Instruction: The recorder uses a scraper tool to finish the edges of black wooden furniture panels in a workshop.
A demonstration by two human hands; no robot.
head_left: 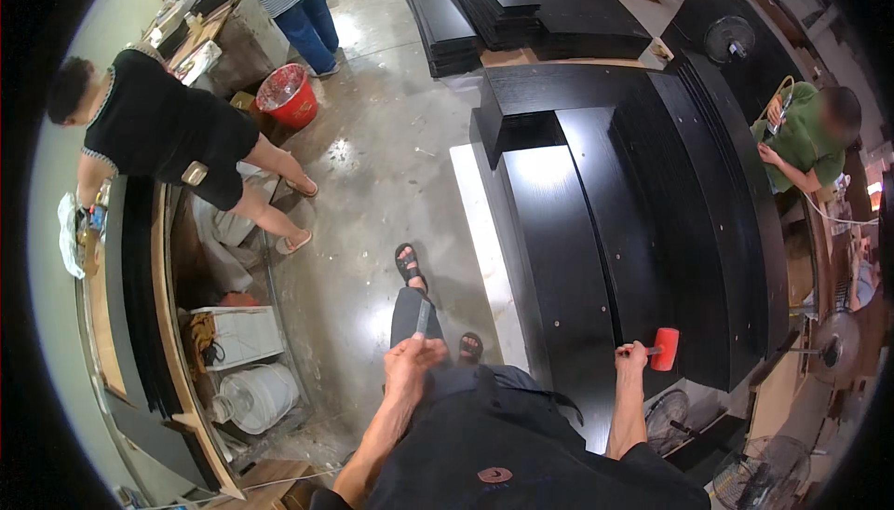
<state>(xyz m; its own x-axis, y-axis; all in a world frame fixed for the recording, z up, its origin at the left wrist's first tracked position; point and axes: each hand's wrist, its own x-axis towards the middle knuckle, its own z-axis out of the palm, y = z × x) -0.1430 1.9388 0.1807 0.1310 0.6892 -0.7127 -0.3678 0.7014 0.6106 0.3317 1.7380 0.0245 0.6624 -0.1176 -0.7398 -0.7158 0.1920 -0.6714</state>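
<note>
My left hand point(408, 367) is closed around a short, flat grey strip point(423, 317) that points up past my fingers, over my leg. Its exact kind is too small to make out. My right hand point(631, 358) grips the handle of a mallet with a red head point(665, 350), held above the near part of the stacked black panels point(562, 258). These long panels have a wood-grain look and several small round spots on their faces. Both hands appear raised, apart from the panels.
Beyond lie more black boards point(582, 21). A white strip point(489, 249) runs along the stack's left side. At left are a person in black point(168, 128), a red bucket point(289, 98) and a white tub point(263, 396). Fans point(756, 473) and a person in green point(805, 142) are at right.
</note>
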